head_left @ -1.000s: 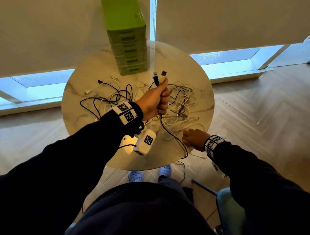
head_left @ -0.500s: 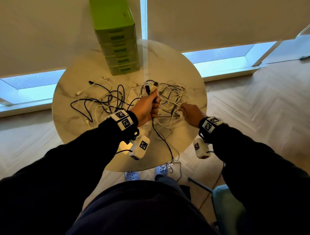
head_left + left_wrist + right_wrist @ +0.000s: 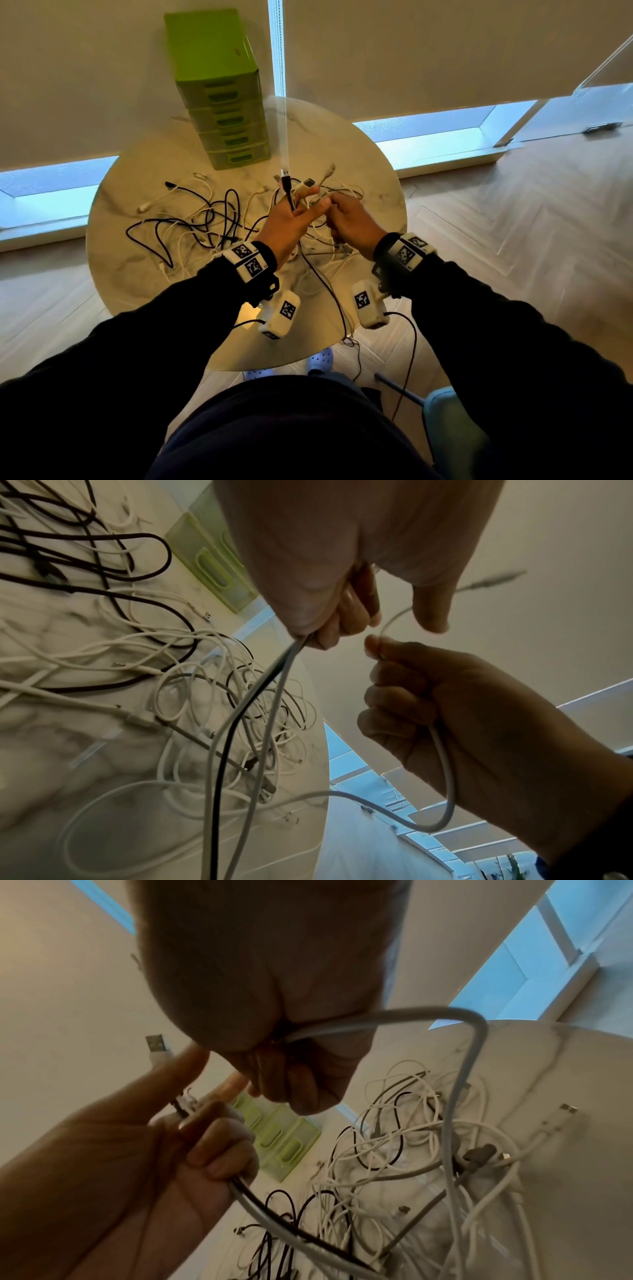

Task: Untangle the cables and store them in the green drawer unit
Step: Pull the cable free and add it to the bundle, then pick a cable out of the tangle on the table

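A tangle of black and white cables [image 3: 205, 222] lies on the round marble table [image 3: 137, 284]. The green drawer unit [image 3: 222, 102] stands at the table's far edge, all drawers closed. My left hand [image 3: 301, 209] is raised over the pile and grips a black cable [image 3: 222, 750] and a white cable [image 3: 274, 723]; their USB plugs [image 3: 286, 176] stick up past the fingers. My right hand [image 3: 334, 212] is right beside it, gripping another white cable [image 3: 445, 764], which loops down to the table. In the right wrist view that cable [image 3: 476, 1047] arches out of my fist.
The black cable [image 3: 329, 291] trails over the table's near edge toward the floor. A pale blue chair [image 3: 452, 428] stands at the lower right. Closed blinds and a low window strip lie behind the table. Wood floor surrounds it.
My right hand rose from the table's near edge to meet the left hand and now holds a white cable. The left hand kept its grip on the cable ends.
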A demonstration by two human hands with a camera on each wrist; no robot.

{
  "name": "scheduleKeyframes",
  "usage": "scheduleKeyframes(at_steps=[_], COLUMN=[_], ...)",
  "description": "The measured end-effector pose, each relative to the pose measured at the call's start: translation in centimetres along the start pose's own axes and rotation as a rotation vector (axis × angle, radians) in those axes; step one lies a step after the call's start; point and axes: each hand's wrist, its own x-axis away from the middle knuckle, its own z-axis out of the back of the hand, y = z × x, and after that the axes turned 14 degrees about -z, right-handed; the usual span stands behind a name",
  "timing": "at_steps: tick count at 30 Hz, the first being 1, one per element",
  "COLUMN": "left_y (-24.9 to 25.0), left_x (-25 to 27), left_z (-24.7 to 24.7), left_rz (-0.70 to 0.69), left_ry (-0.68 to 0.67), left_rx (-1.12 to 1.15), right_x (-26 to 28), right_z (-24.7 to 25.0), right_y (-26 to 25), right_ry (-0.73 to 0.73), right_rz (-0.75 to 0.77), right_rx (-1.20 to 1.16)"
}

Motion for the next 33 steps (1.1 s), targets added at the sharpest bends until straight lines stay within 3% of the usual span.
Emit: scheduleKeyframes(at_steps=[5,10,16,20,30,33], left_y=[-0.4,-0.9,0.1,0.5,0.4,0.9], left_x=[-0.8,-1.5,-2.6,-3.6,-3.9,-4.2], left_z=[0.1,0.6,0.9,1.6,1.8,2.2], left_rz=[-0.024,0.030,0.164,0.218,0.241,0.227], left_ry=[0.036,0.109,0.213,0.284,0.151,0.173], left_rx=[-0.022,-0.057,0.014,0.102,0.249,0.347], right_x=[-0.1,0.8,1.2,1.3,0.4,0.2], right_z=[-0.7,-1.5,-3.0,-3.3,-3.0,-2.6], right_y=[0.1,0.1,1.0,1.8,-0.1,0.2], right_ry=[0.012,0.068,0.123,0.103,0.061,0.074], right_rz=[0.123,0.196,0.324,0.333,0.325,0.317], right_rx=[0.371,0.479,0.553,0.665,0.579,0.567])
